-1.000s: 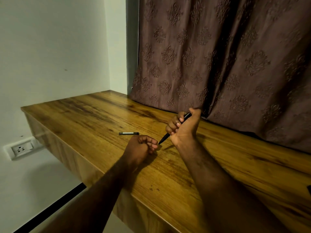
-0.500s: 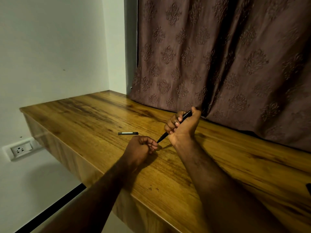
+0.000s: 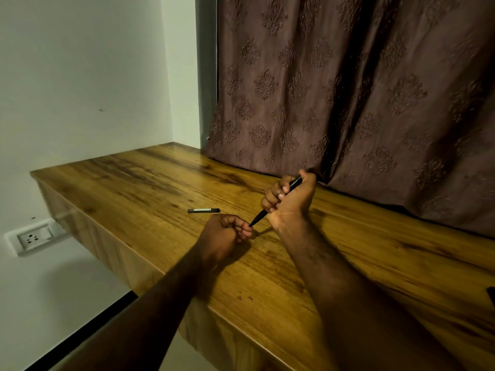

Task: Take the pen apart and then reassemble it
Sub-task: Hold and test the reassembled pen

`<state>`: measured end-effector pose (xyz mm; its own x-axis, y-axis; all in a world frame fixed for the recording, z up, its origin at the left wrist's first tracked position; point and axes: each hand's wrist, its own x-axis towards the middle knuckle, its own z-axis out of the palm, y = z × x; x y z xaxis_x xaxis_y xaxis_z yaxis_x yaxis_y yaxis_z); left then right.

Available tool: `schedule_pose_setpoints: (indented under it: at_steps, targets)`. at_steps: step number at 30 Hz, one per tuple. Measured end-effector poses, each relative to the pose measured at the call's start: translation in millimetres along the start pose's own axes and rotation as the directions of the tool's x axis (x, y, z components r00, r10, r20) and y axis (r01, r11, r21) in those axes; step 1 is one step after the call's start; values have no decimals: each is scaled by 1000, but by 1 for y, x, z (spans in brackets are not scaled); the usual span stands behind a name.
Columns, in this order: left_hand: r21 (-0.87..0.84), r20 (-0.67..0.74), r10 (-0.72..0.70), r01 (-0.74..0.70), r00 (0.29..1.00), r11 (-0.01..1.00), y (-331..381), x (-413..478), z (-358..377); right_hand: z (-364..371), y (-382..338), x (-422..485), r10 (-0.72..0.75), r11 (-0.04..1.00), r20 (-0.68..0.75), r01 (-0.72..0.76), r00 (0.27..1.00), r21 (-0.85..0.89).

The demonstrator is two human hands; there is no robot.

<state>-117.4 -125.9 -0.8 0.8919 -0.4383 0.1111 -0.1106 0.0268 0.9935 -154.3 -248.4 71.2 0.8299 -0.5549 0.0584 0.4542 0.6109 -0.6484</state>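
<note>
My right hand (image 3: 290, 200) grips a black pen body (image 3: 259, 217), fingers curled round it, the pointed end slanting down to the left. My left hand (image 3: 227, 231) lies on the wooden desk (image 3: 375, 263) with its fingers curled, and its fingertips pinch the pen's tip. Whether a small part sits in the left fingers is hidden. A black pen cap (image 3: 203, 210) with a pale strip lies flat on the desk, a little beyond the left hand.
A patterned brown curtain (image 3: 348, 89) hangs along the desk's back edge, just behind my right hand. The desk's front edge runs diagonally under my forearms. A wall socket (image 3: 33, 238) sits below the desk at left. A dark object (image 3: 491, 294) peeks in at the right border.
Both hands keep almost the same pose. The left fingertips have closed in on the pen's tip, which was a slight gap away before.
</note>
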Motion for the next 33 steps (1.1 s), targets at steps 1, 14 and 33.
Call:
schedule_pose_setpoints:
  at_steps: [1,14,33]
  targets:
    - [-2,4,-2,2,1000,1000,-1,0,0,0,0,0,0,1000,-5,0,1000,-5]
    - [-4,18,10,-10,1000,1000,-2,0,-2,-2,2,1,6,1000,13,-6,1000,1]
    - [-99,44,-27,31,999,995,11,-8,0,2,3,0,12,999,13,-12,1000,-31]
